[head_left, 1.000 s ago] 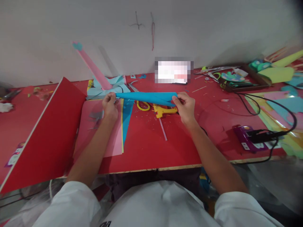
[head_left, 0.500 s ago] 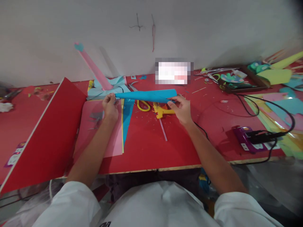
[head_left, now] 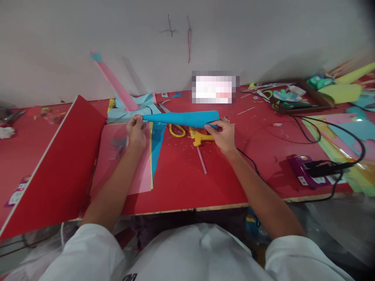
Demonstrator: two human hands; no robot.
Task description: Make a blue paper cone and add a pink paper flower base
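Note:
A blue paper cone (head_left: pixel 181 118) is stretched level between my two hands above the table. My left hand (head_left: pixel 136 130) pinches its narrow tip. At the wide end, the fingers and thumb of my right hand (head_left: pixel 224 134) grip the paper's lower edge. Below the cone lie a yellow hot glue gun (head_left: pixel 200 137) with a clear glue stick (head_left: pixel 202 160) poking out, and scissors whose yellow handle (head_left: pixel 177 131) shows. Under my left forearm is a stack of pink paper sheets (head_left: pixel 137 168), with a blue sheet (head_left: pixel 158 148) beside it.
A pink paper cone (head_left: pixel 117 84) with a blue tip leans up behind my left hand. A red board (head_left: pixel 58 168) stands as a divider on the left. To the right are a brown tray (head_left: pixel 319 106) of tools, a purple power strip (head_left: pixel 307 171) with black cables, and coloured sheets (head_left: pixel 357 134).
My right hand has shifted slightly left along the wide end of the cone, its fingers now closer on the edge. My left hand keeps its pinch on the tip.

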